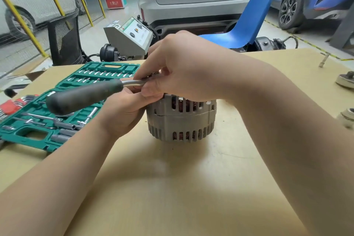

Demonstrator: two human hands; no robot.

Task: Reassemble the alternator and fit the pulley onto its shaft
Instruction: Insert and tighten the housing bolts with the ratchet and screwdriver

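The grey alternator (182, 120) stands upright in the middle of the wooden table (172, 188), copper windings showing through its slots. A ratchet wrench (84, 96) with a dark handle lies across its top, handle pointing left. My right hand (183, 67) covers the alternator's top and grips the ratchet's head end; what lies under it is hidden. My left hand (124, 109) holds the alternator's upper left side, fingers under the ratchet's metal shank. A pulley-like round part (345, 81) lies at the table's right edge.
An open green socket set case (63, 113) with sockets and bits sits on the left. Red hex keys (11, 105) lie at the far left. Another round part (347, 119) and a metal extension bar (323, 60) are on the right. A blue chair (243, 25) stands behind the table.
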